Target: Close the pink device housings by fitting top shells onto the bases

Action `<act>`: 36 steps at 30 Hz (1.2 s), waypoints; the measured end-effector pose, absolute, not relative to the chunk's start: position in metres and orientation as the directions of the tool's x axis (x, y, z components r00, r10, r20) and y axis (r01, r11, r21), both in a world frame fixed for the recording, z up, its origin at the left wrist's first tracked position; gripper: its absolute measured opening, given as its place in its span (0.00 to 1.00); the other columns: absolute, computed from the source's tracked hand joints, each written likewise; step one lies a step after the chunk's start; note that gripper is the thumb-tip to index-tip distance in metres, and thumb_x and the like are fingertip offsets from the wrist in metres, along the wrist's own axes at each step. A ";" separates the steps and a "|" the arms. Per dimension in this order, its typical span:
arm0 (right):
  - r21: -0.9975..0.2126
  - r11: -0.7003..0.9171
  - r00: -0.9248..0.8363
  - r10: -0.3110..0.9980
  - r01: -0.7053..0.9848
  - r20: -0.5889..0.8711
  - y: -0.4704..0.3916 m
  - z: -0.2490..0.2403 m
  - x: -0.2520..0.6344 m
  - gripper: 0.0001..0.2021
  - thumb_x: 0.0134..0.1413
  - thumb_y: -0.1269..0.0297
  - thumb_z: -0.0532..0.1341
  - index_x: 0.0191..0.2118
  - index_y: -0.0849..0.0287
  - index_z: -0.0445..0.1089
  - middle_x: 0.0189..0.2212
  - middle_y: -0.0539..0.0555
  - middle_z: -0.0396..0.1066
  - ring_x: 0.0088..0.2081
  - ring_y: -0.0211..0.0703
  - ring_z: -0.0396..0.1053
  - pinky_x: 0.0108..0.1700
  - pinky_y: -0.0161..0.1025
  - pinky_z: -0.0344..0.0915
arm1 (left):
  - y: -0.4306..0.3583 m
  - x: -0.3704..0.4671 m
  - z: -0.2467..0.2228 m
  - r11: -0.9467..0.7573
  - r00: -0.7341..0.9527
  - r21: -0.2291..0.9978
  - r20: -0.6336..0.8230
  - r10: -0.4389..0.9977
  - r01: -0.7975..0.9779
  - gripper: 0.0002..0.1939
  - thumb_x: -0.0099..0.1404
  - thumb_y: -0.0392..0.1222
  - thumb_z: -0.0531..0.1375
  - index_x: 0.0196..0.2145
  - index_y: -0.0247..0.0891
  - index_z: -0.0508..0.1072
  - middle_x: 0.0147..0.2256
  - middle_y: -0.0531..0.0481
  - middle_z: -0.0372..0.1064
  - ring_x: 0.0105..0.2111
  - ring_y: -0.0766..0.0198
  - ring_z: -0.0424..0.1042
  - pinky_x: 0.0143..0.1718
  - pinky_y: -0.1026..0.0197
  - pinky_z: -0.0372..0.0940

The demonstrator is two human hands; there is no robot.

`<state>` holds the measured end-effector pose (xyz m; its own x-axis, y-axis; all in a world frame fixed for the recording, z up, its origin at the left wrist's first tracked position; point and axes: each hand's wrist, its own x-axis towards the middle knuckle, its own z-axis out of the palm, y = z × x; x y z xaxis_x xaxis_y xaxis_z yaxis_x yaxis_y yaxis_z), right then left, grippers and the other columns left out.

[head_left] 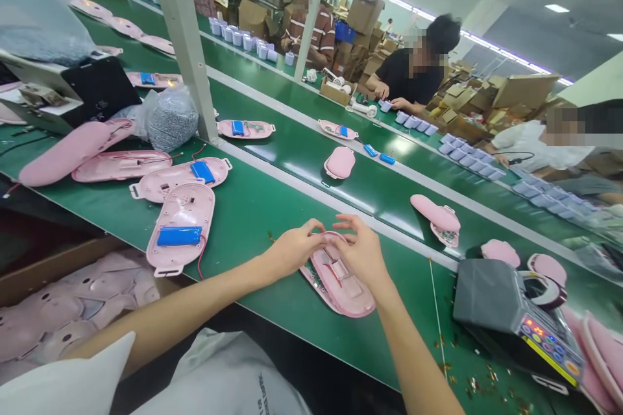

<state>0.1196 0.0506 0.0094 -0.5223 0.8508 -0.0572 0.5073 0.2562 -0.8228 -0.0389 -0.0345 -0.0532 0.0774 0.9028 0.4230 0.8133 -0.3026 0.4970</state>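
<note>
My left hand (298, 248) pinches the far end of a pink plastic shell (348, 282), its fingers bent at the rim. At the same end my right hand (363, 249) grips the shell, thumb inside the rim and the other fingers curled beyond it. The shell lies tilted, hollow side up, with a pale block and thin red wires inside. Beneath it shows another pink half with a green circuit board (314, 279). What lies between my fingertips is hidden. To the left, an open pink half (182, 207) carries a blue battery (179, 236) with a red wire.
A grey tape dispenser (491, 295) with lit digits stands at right, near amber scraps (479, 382). Several pink housings lie along the green bench (263, 207). A white post (182, 39) rises at left. Co-workers (413, 74) sit across, beside rows of lavender parts (470, 155).
</note>
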 end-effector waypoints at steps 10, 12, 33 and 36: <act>-0.422 0.624 -0.640 0.759 0.658 0.124 0.032 -0.001 0.145 0.19 0.64 0.59 0.46 0.44 0.56 0.73 0.35 0.54 0.74 0.37 0.45 0.71 0.36 0.38 0.61 | -0.045 -0.043 -0.035 -0.449 0.112 0.384 0.647 0.754 0.807 0.12 0.72 0.36 0.54 0.38 0.40 0.77 0.45 0.45 0.67 0.43 0.61 0.69 0.44 0.59 0.68; -0.381 0.715 -0.708 0.681 0.586 0.188 0.031 0.007 0.137 0.19 0.65 0.60 0.46 0.46 0.55 0.74 0.40 0.54 0.75 0.40 0.45 0.71 0.39 0.38 0.62 | -0.045 -0.042 -0.033 -0.452 0.042 0.440 0.678 0.733 0.776 0.11 0.72 0.38 0.55 0.38 0.41 0.78 0.47 0.44 0.67 0.46 0.59 0.69 0.46 0.57 0.69; -0.399 0.527 -0.584 0.811 0.751 -0.029 0.042 0.016 0.111 0.07 0.50 0.60 0.57 0.26 0.55 0.65 0.21 0.47 0.66 0.24 0.39 0.59 0.28 0.36 0.50 | -0.034 -0.045 -0.041 -0.019 -0.096 0.993 0.031 0.995 0.121 0.12 0.63 0.41 0.59 0.44 0.36 0.68 0.34 0.49 0.74 0.33 0.61 0.74 0.32 0.62 0.67; -0.422 0.524 -0.589 0.807 0.740 -0.030 0.041 0.012 0.105 0.04 0.48 0.62 0.58 0.27 0.55 0.67 0.23 0.47 0.68 0.25 0.39 0.60 0.29 0.37 0.52 | -0.032 -0.046 -0.038 -0.018 -0.075 0.966 0.038 0.996 0.258 0.10 0.64 0.45 0.56 0.33 0.35 0.71 0.29 0.52 0.70 0.30 0.63 0.68 0.31 0.63 0.64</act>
<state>0.1054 0.0409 0.0116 -0.5894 0.8073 -0.0302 0.7398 0.5244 -0.4216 -0.0465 -0.0321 -0.0376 -0.0751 0.9964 0.0381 0.2578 -0.0175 0.9660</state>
